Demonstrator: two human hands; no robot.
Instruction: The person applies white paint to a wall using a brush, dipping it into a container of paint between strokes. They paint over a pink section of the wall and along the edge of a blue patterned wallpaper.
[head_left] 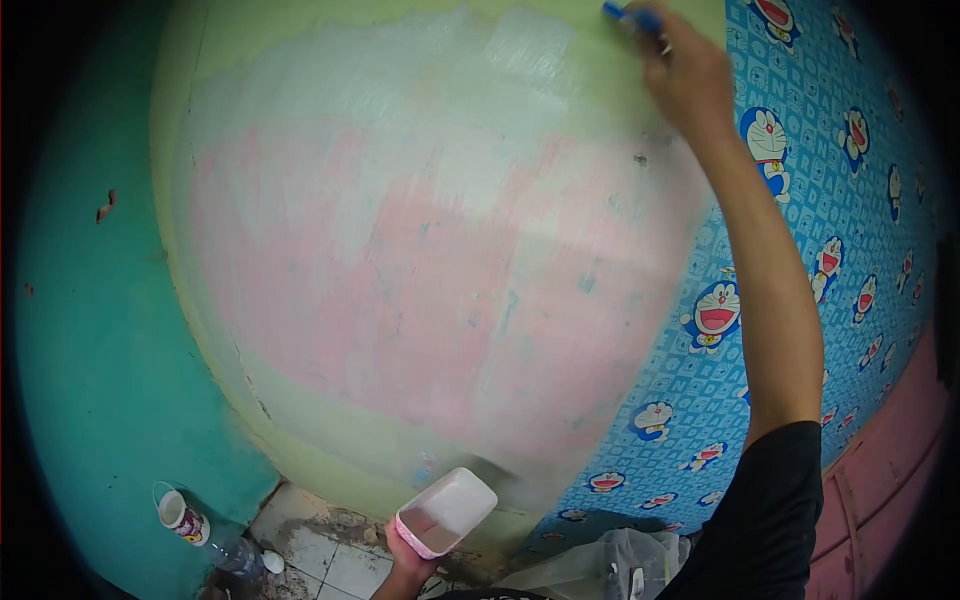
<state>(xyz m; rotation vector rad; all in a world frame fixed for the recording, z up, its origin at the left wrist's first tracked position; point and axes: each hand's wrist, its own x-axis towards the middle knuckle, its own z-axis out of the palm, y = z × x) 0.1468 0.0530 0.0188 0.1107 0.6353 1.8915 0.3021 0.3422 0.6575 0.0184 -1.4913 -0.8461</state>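
My right hand (695,85) is raised at the top of the wall, its fingers wrapped round a blue-handled painting tool (640,18). The tool's working end is hidden or blurred. Low in the view, my left hand (408,560) grips a pink-patterned plastic tub (447,512) by its side. The tub is tilted, and its whitish inside faces me. Before me stands the wall (440,290), pink in its middle with whitish paint streaks over it and yellow-green round the edges. Fresh-looking pale strokes lie near its top.
Blue cartoon wallpaper (765,250) covers the wall on the right, and a green wall (100,300) is on the left. On the tiled floor (310,545) at lower left stand a cup with a handle (185,517) and a clear plastic bottle (232,553). Clear plastic sheeting (610,565) lies at bottom right.
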